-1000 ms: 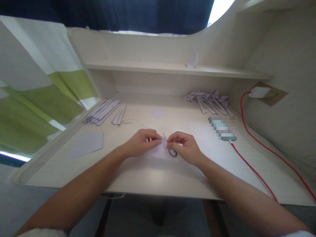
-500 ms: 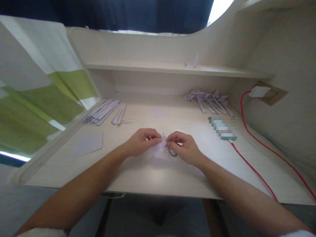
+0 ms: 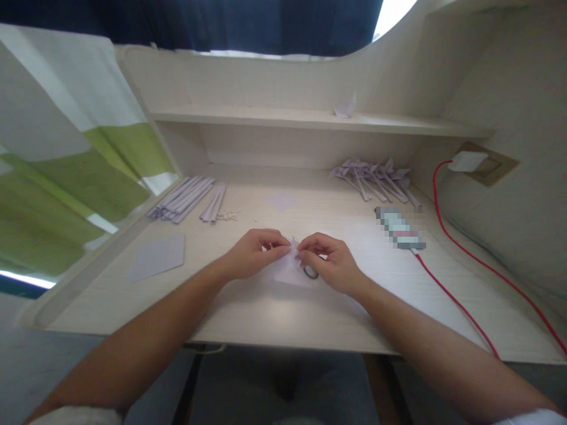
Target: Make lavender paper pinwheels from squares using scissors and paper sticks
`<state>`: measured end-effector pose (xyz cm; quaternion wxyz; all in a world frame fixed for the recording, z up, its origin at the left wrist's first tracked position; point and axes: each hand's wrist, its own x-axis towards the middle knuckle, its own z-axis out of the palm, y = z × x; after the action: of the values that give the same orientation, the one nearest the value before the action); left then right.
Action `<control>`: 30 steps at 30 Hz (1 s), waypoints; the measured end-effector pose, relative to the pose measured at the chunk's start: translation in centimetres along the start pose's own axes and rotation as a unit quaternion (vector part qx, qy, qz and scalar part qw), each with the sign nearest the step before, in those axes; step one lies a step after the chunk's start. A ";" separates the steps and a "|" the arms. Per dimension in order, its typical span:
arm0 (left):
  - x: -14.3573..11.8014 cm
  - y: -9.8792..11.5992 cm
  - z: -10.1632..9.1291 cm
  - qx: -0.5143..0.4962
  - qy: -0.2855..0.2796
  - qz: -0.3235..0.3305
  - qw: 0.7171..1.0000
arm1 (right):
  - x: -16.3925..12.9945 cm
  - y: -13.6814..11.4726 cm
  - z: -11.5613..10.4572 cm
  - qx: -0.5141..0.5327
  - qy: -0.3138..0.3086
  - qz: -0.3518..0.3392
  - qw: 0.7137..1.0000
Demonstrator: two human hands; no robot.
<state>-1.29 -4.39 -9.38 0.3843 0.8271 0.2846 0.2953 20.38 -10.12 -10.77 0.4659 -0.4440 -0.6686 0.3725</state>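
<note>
Fingers: fingertips of both hands are meeting at the middle of the desk, pinching one small pale paper piece between them; left hand is closing thumb and forefinger on the piece's left edge, right hand is pinching its right edge. The piece is lying low over the desk, between the two hands; its fold cannot be made out.

Desk: pale wood, bearing everything below.
Curtain: green and white, hanging at the left of the desk.
Shelf: running across the back, carrying one small folded paper.
Red cable: running from a white plug on the right wall across the desk to a blurred-out flat item.
Paper sheet: lying flat at the left, well apart from the hands.
Paper strips: lying bundled at the back left.
Folded paper pieces: lying heaped at the back right.
Dark ring: lying under the right hand, touching the paper piece; what it is cannot be told.
</note>
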 end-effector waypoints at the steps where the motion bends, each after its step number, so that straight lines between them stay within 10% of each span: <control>1: 0.0 0.0 0.0 0.002 0.001 0.001 1.000 | 0.0 0.0 0.0 0.004 0.000 0.000 1.000; 30: -0.1 0.1 0.0 0.022 -0.010 0.023 0.999 | 0.1 0.4 0.1 0.084 -0.007 0.012 0.996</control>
<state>-1.35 -4.54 -9.36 0.3617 0.8449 0.2677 0.2893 20.41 -9.91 -11.13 0.4922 -0.4088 -0.6328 0.4362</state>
